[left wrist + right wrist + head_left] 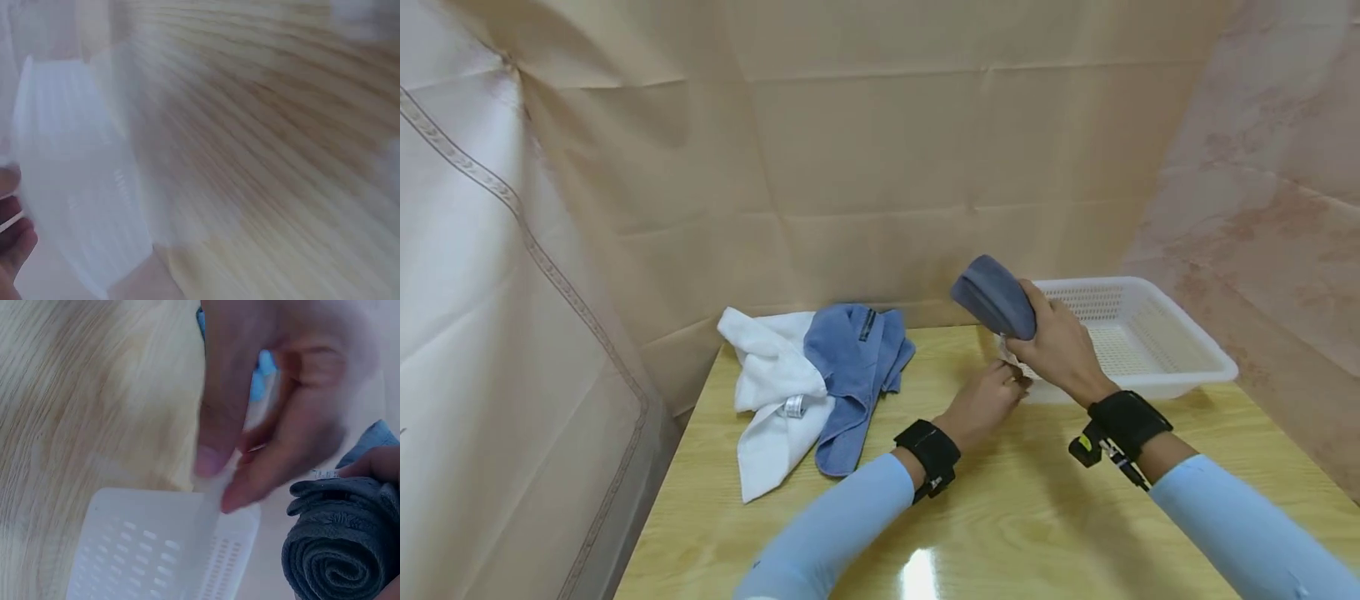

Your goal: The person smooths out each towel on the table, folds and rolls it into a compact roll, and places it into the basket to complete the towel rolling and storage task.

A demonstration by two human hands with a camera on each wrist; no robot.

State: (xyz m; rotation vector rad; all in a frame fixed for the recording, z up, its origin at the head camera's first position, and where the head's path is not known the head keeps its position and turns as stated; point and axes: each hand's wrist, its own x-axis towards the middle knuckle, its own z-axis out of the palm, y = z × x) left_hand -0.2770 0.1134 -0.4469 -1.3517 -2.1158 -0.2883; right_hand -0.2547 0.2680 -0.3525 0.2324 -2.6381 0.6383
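My right hand (1063, 350) grips a rolled grey-blue towel (996, 296), raised above the left end of a white plastic basket (1180, 321). The spiral end of the towel roll (337, 569) shows in the right wrist view. Lower and to the left, my left hand (985, 404) pinches the basket's near-left rim between thumb and fingers. That hand is blurred in the right wrist view, and only its fingers (15, 240) appear at the left of the left wrist view. Slotted walls are visible on the basket; no towel shows in the part of its floor in view.
On the table's left side lie a crumpled white towel (782, 367) and a crumpled blue towel (857, 358), partly overlapping. The wooden table (1000, 517) meets a beige cloth backdrop (865, 167) behind, with draped cloth at both sides.
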